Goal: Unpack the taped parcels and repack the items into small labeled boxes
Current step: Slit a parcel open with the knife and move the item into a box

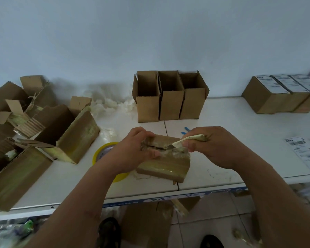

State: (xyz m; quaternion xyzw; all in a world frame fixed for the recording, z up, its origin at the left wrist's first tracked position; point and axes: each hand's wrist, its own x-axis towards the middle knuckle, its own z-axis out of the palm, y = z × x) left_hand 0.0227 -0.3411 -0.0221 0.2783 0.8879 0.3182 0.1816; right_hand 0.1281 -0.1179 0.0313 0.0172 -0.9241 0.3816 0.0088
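A: Where were you in the job?

B: You were at the unpacking; the parcel (166, 159) sat at the table's (240, 126) near edge, beside the tape roll (104, 151); your left hand (135, 148) gripped its top, your right hand (211, 146) clutched a knife (171, 145), blade in the taped seam.

A: And next?

B: Likely finishing the slit shallowly, keeping your left fingers off the blade's line; three open boxes (170, 102) waited behind.

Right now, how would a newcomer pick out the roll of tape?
Start at the white table and find the taped parcel both hands are working on. The roll of tape lies just left of it, partly under the left forearm: the only round, bright yellow thing there.
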